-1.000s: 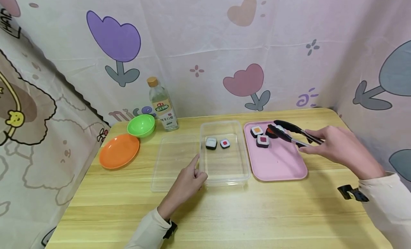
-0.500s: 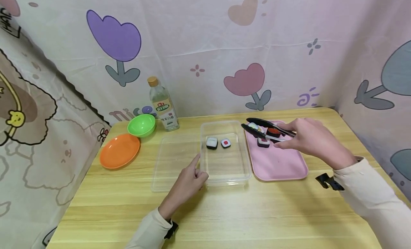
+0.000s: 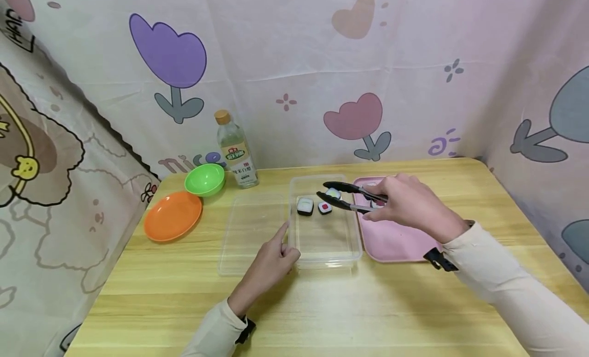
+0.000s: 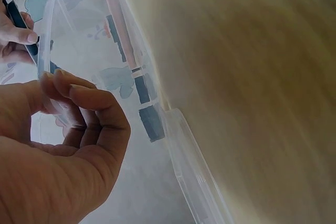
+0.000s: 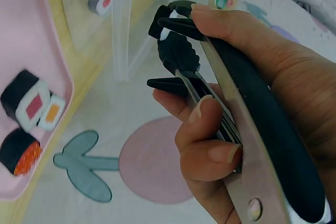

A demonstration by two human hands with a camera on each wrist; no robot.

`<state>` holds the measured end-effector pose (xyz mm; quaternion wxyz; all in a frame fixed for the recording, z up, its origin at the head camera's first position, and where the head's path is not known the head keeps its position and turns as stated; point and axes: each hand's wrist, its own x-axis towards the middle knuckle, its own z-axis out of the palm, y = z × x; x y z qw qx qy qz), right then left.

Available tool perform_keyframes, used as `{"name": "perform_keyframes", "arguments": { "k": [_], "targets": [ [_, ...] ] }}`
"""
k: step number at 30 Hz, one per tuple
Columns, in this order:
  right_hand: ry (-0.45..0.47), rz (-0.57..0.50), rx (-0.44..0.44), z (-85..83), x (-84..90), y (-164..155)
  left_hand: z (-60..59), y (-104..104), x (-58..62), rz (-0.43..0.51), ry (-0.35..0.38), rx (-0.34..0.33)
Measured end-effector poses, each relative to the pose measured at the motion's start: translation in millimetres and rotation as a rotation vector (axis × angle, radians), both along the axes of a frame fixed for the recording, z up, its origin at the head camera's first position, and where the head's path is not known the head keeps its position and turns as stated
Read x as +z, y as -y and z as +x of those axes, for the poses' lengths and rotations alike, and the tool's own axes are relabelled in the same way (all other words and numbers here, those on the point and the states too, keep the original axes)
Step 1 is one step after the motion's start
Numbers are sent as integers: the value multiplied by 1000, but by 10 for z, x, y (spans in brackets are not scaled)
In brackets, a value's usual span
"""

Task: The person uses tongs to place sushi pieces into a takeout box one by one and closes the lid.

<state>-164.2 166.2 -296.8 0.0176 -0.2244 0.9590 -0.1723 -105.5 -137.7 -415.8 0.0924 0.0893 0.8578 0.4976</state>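
My right hand [image 3: 407,203] grips black-tipped metal tongs [image 3: 352,207] above the clear plastic container [image 3: 326,242]. Between the tong tips is a sushi roll piece [image 3: 333,194] with a yellowish centre, partly covered by them; its dark side [image 5: 156,23] shows in the right wrist view. Inside the container sit a white-topped sushi piece [image 3: 304,206] and a smaller red-centred one [image 3: 324,207]. My left hand [image 3: 269,260] has its index finger straight against the container's left side, the other fingers bent. Left wrist view: curled fingers [image 4: 100,108] beside the clear wall.
The pink tray [image 3: 391,244], right of the container, bears a red-centred roll [image 5: 32,103], an orange-centred roll [image 5: 51,113] and an orange-topped piece [image 5: 20,153]. Left of the container lies a clear lid [image 3: 250,234]. Further left are an orange plate [image 3: 172,216], green bowl [image 3: 204,179] and bottle [image 3: 236,152].
The right hand has brought the tongs leftward from the pink tray to over the container, carrying the yellowish-centred sushi piece. My left hand stays at the container's left side.
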Motion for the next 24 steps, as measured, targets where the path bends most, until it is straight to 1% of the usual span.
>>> {"name": "perform_keyframes", "arguments": {
  "k": [2, 6, 10, 14, 17, 21, 24],
  "targets": [
    [-28, 13, 20, -5, -29, 59, 3, 1, 5, -5, 1, 2],
    [-38, 21, 43, -8, -66, 167, 2, -3, 14, -11, -3, 3],
    [8, 22, 46, -8, -91, 262, -8, -12, 9, -17, -17, 2],
    [41, 57, 38, -7, -119, 349, -11, -17, 9, -23, -24, 6],
    [48, 75, 48, -13, -150, 407, -5, -15, 13, -26, -19, 9],
    [32, 74, 82, -41, -198, 469, -4, -20, 22, -16, -17, 9],
    [50, 80, 87, -50, -224, 506, -7, -23, 25, -12, -18, 11]
  ]
}}
